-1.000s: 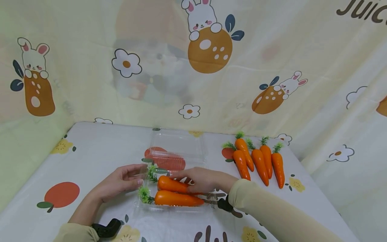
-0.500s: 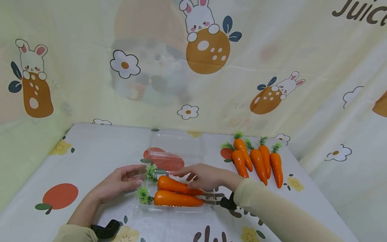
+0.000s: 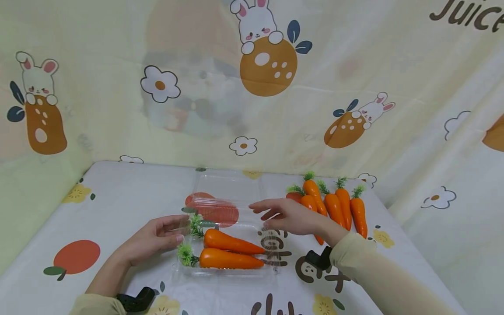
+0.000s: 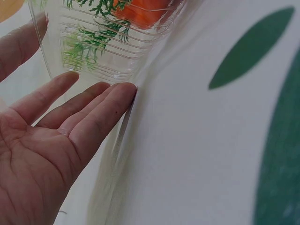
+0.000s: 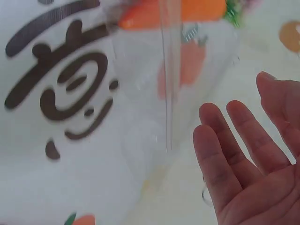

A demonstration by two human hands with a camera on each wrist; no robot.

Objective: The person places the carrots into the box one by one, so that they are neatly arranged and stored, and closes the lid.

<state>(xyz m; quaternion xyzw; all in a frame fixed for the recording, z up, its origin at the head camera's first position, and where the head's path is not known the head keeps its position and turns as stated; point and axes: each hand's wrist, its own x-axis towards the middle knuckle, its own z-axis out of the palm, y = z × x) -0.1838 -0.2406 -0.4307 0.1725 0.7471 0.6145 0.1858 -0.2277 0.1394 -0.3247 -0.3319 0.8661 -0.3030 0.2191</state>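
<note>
A clear plastic clamshell box lies on the table with its lid folded back. Two orange toy carrots lie side by side in its base, a rear carrot and a front carrot, green tops to the left. At the box's left end is my left hand, fingers relaxed; in the left wrist view its fingertips are right at the ribbed end wall. My right hand hovers above the box's right rear side, holding nothing, its fingers loosely extended in the right wrist view.
Several more toy carrots lie grouped at the right rear of the table, partly hidden behind my right hand and forearm. A printed white cloth covers the table. A cream curtain with rabbit prints stands behind it.
My right hand has let go of the rear carrot, lifted, and moved right and back from the box. The rear carrot now lies fully in view. My left hand stays at the box's end.
</note>
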